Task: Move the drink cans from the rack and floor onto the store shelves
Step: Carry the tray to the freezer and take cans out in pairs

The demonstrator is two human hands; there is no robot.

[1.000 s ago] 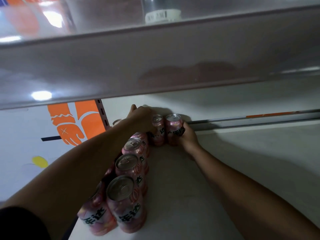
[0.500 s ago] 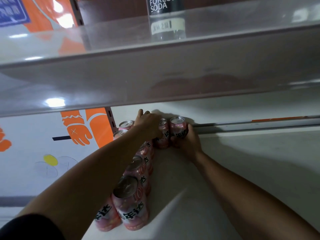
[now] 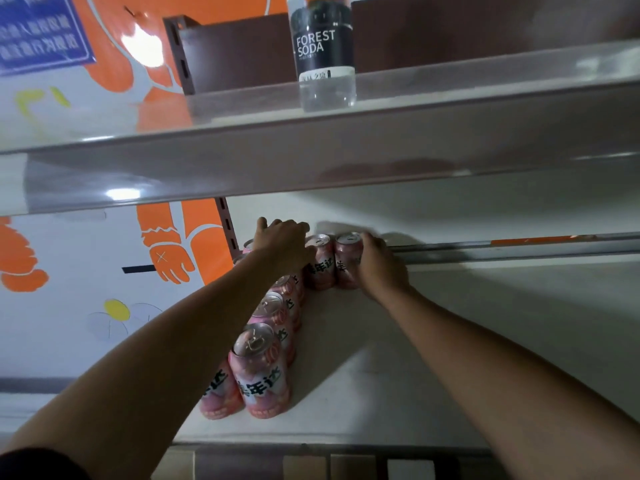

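Several pink cans [image 3: 263,372] stand on the lower shelf [image 3: 450,341], where my right hand [image 3: 381,268] has its fingers [image 3: 372,241] clamped round the rightmost back can [image 3: 346,258], touching its neighbour, while my left hand [image 3: 284,244] drapes over cans in the back corner, its grip impossible to tell.

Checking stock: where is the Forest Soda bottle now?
Head view, top centre: the bottle stands on the upper shelf, above the pink cans on the lower shelf.

On the lower shelf [image 3: 450,341], the right hand [image 3: 377,268] grips a pink can [image 3: 346,259]; the left hand [image 3: 284,244] covers neighbouring cans [image 3: 320,268].
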